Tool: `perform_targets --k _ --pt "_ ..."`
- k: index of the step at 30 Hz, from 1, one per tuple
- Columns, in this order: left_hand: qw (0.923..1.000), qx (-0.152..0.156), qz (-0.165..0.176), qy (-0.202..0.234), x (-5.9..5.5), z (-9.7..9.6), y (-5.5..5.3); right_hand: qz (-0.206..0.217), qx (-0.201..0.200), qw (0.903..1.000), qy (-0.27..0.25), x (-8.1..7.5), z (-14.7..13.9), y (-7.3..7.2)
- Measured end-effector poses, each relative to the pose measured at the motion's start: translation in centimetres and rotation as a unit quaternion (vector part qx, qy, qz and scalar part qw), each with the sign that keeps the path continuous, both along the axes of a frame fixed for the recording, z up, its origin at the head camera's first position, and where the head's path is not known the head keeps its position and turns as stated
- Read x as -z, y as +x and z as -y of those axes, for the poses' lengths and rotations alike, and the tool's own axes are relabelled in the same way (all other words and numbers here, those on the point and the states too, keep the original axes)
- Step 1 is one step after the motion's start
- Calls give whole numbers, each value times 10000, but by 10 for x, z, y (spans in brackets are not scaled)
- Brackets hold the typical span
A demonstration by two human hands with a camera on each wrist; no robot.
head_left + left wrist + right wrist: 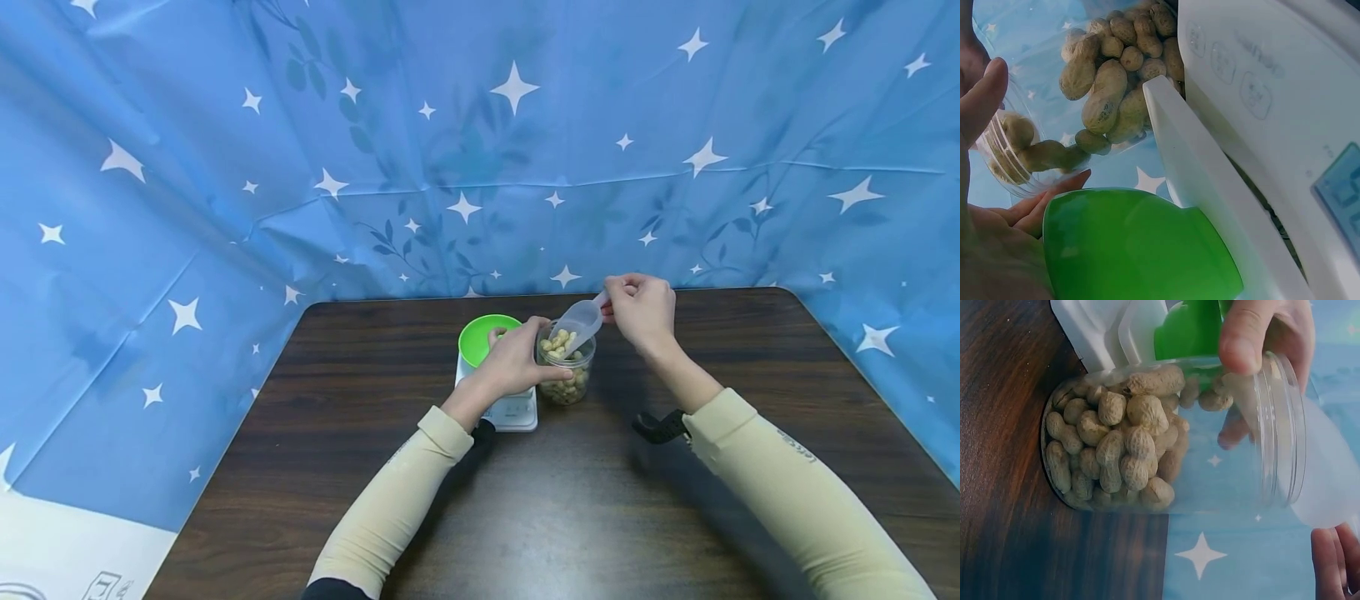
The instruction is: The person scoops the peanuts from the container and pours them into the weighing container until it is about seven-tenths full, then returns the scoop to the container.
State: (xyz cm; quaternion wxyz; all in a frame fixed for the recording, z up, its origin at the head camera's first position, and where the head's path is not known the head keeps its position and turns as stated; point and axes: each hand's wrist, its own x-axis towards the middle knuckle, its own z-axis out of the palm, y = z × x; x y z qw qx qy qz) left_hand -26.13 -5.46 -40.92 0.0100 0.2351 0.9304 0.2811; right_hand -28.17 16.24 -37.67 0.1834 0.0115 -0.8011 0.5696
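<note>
Left-hand grip: your left hand [517, 358] is wrapped round the upper part of the clear, round plastic jar [1216, 487], thumb on the near side and fingers beyond it
Right-hand grip: your right hand [641, 312] pinches the handle of the translucent whitish plastic scoop [584, 317]
Jar: it stands on the table, just right of the flat white plastic scale [513, 412], close to upright; you cannot tell if the 2 touch
Peanuts: the tan, unshelled peanuts [1110, 450] lie heaped in the jar's lower part, with a few up near the mouth beside the scoop
Scooping: the blade is in the mouth, so keep the jar steady, work the edge under the nuts and level it before lifting, or some may roll off
Bowl: the round bright-green bowl [1135, 244] sits on the scale by your left hand; mind your wrist there, as a knock could shift it
Surface: dark brown wood-grain table [337, 400], glossy at the near middle
Room: blue cloth with white stars [225, 167] hangs behind and to the left
</note>
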Motion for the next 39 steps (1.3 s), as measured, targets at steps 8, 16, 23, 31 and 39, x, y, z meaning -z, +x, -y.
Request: perform_targets --k 8,16,23,31,39 --pt "10000 -26 -15 -76 -1 -1 0 545 -20 9958 -730 1 -9 -3" --pt "9999 -34 21 -98 -2 -1 0 805 150 9882 -1298 1 -15 -5" --pt "10000 -14 29 -80 -1 0 0 914 126 9824 -1624 5 -21 -6" --pt "9997 55 -119 -193 -1 0 1 822 12 9787 -1880 4 -24 -5" --pt "9999 59 -90 -45 -8 12 2 780 -42 9747 -2095 -1 -20 -7"
